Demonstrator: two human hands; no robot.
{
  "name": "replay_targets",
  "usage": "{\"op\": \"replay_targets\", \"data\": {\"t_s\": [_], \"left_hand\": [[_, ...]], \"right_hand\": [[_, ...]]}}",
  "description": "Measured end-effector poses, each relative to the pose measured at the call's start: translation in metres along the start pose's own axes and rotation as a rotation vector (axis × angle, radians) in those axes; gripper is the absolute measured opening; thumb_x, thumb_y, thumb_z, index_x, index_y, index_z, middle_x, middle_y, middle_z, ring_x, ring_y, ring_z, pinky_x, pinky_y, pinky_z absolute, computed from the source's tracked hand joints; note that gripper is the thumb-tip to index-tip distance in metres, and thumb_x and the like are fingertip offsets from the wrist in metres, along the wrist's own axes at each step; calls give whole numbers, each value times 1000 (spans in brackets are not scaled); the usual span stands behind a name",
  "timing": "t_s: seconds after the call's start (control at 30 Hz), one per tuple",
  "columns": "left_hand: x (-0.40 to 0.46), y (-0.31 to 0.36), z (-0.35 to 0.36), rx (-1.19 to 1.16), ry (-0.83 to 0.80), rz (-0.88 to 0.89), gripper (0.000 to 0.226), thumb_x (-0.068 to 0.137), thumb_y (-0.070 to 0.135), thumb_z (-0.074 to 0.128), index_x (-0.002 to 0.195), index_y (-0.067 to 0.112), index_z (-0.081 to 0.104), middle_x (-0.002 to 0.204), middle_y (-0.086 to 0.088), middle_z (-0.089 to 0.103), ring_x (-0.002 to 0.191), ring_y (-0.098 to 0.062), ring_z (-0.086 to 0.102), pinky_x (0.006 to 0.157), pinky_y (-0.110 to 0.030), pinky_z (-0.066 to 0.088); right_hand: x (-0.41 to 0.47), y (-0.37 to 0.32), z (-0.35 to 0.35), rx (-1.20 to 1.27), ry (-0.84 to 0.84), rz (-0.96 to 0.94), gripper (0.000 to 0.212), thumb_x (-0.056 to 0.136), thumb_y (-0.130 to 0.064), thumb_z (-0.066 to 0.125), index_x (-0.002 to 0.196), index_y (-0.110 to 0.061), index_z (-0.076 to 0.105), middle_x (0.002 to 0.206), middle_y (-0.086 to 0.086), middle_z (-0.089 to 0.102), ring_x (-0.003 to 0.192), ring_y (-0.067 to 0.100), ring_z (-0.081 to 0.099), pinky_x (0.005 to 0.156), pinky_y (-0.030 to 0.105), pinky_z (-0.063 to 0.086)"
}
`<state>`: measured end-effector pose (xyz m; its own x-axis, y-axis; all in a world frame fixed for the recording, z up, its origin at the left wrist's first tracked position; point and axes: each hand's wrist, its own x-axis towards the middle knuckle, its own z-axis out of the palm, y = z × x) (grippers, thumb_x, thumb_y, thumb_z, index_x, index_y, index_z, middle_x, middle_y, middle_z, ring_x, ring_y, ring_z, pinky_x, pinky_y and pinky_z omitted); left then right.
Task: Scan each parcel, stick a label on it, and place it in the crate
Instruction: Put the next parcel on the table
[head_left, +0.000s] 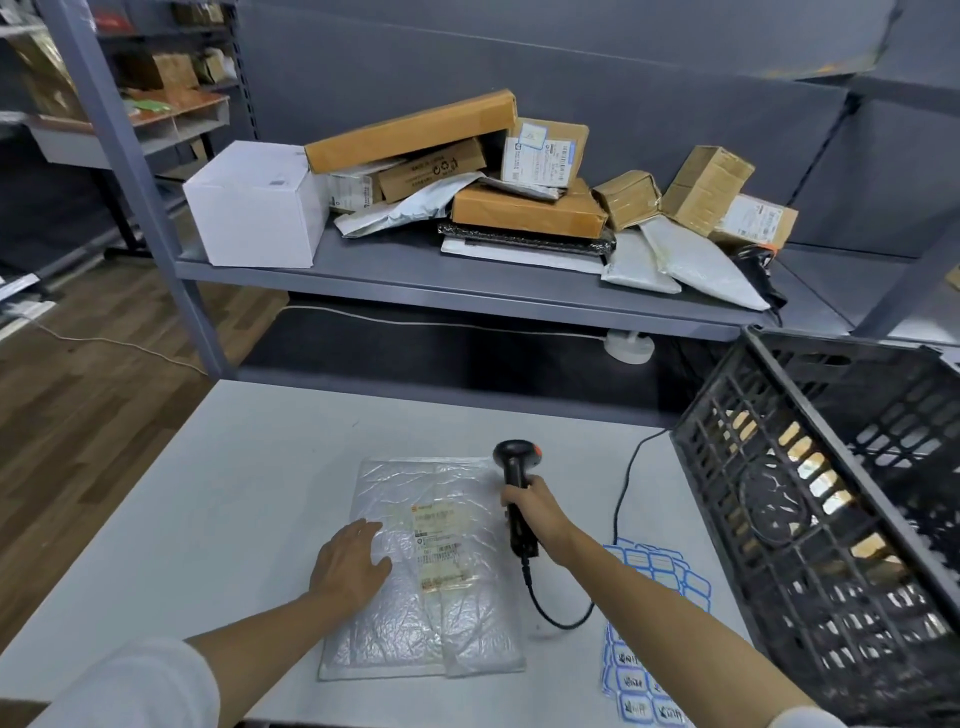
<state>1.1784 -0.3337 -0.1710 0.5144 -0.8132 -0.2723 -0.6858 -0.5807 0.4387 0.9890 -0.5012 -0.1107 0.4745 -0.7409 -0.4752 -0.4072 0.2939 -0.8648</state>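
A clear plastic parcel (426, 566) lies flat on the white surface (218, 499), its printed shipping label (441, 545) facing up near the middle. The left hand (350, 564) rests palm down on the parcel's left part, fingers straight and slightly spread, pressing the plastic flat. The right hand (532, 512) grips the handle of a black scanner (517, 491), fingers curled tight round it; the scanner's head sits over the parcel's upper right corner, just beside the label's right side. A black cable (618, 499) runs from the base of the handle, loops over the surface and leads away toward the far edge.

Sheets of blue-bordered labels (649, 623) lie on the surface just right of the parcel, partly under the right forearm. A black slatted crate (831, 519) stands at the right, tilted in this wide view, with brown boxes showing through its side; how many I cannot tell.

Beyond the surface, a grey shelf (415, 275) carries a heap of parcels: a white box (254, 205) at the left, brown cartons (524, 208) stacked crookedly in the middle, and grey mailer bags (696, 262) at the right. A white cord (415, 322) runs beneath the shelf to a round white plug block (629, 347).
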Motion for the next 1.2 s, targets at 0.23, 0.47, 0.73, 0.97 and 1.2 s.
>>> {"op": "replay_targets", "data": {"t_s": [0.23, 0.47, 0.73, 0.97, 1.2], "left_hand": [[0, -4, 2, -30, 4, -27, 56, 97, 35, 47, 147, 21, 27, 157, 0, 22, 144, -15, 22, 117, -26, 16], [2, -13, -1, -54, 0, -82, 56, 96, 36, 48, 146, 22, 28, 156, 1, 24, 143, -14, 23, 117, -24, 16], [15, -17, -3, -48, 20, -101, 55, 97, 34, 47, 146, 23, 28, 157, 1, 22, 144, -14, 22, 117, -23, 15], [23, -11, -3, -44, 10, -67, 55, 96, 34, 49, 146, 23, 30, 155, 2, 26, 143, -15, 24, 117, -25, 18], [22, -5, 7, -47, -37, -18, 55, 96, 34, 50, 146, 23, 30, 155, 1, 25, 143, -16, 24, 117, -26, 18]], "right_hand": [[38, 9, -22, -210, 177, 9, 51, 91, -17, 57, 130, -9, 25, 101, 13, 54, 78, 25, 57, 62, 30, 49], [65, 52, -18, -322, 228, 30, 65, 88, -17, 63, 141, -12, 26, 121, 16, 56, 98, 32, 59, 76, 33, 48], [83, 56, -18, -426, 307, 82, 67, 82, -19, 72, 136, -10, 34, 121, 22, 48, 108, 37, 53, 93, 42, 46], [81, 60, -29, -437, 366, 63, 53, 96, -30, 54, 140, -5, 37, 131, 23, 47, 122, 37, 45, 105, 40, 36], [31, 91, -91, -285, 923, 169, 37, 95, -3, 44, 131, 5, 47, 129, 30, 48, 120, 43, 44, 98, 50, 39]]}}
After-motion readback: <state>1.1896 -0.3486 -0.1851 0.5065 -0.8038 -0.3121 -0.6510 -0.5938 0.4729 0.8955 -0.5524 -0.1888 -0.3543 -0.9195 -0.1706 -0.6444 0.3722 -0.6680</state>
